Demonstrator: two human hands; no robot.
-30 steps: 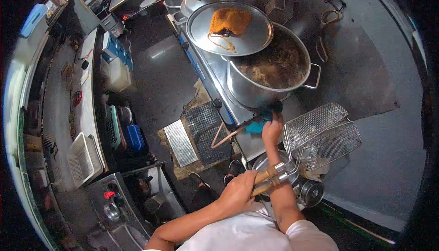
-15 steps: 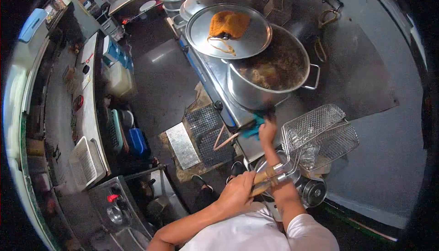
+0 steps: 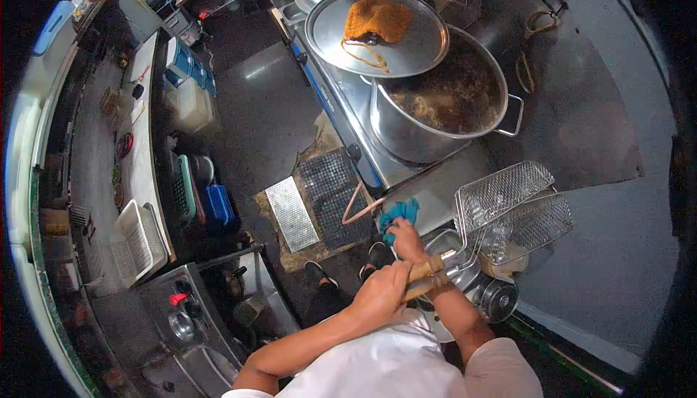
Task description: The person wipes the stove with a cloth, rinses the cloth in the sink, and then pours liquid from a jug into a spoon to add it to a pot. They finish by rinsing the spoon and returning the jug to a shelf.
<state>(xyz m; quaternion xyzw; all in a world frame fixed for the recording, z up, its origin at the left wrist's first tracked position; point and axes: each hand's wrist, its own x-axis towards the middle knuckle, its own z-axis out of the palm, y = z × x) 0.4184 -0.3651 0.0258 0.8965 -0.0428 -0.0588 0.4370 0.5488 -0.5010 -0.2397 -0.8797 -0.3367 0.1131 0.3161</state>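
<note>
Two wire mesh frying baskets (image 3: 506, 198) reach out to the right, and my left hand (image 3: 381, 293) is wrapped round their wooden handles (image 3: 427, 271). My right forearm passes beneath these handles. At its end my right hand (image 3: 405, 238) grips a teal cloth (image 3: 401, 213), pressed on the near edge of a metal counter (image 3: 428, 206). Beyond the counter a large steel pot (image 3: 398, 126) with dark brown contents stands on the stove. A round metal lid (image 3: 323, 35) partly covers it, with an orange cloth (image 3: 377, 21) on top.
Below the baskets are a metal bowl and a round machine part (image 3: 499, 299). A pale hose (image 3: 353, 206) loops over dark floor mats (image 3: 335, 195). At the left are a counter (image 3: 145, 158) and a white plastic basket (image 3: 138, 242). A grey wall (image 3: 595, 253) rises at the right.
My right hand has drawn the teal cloth back toward my body, from beside the pot to the counter's near edge. The view has shifted slightly. My left hand still holds the basket handles.
</note>
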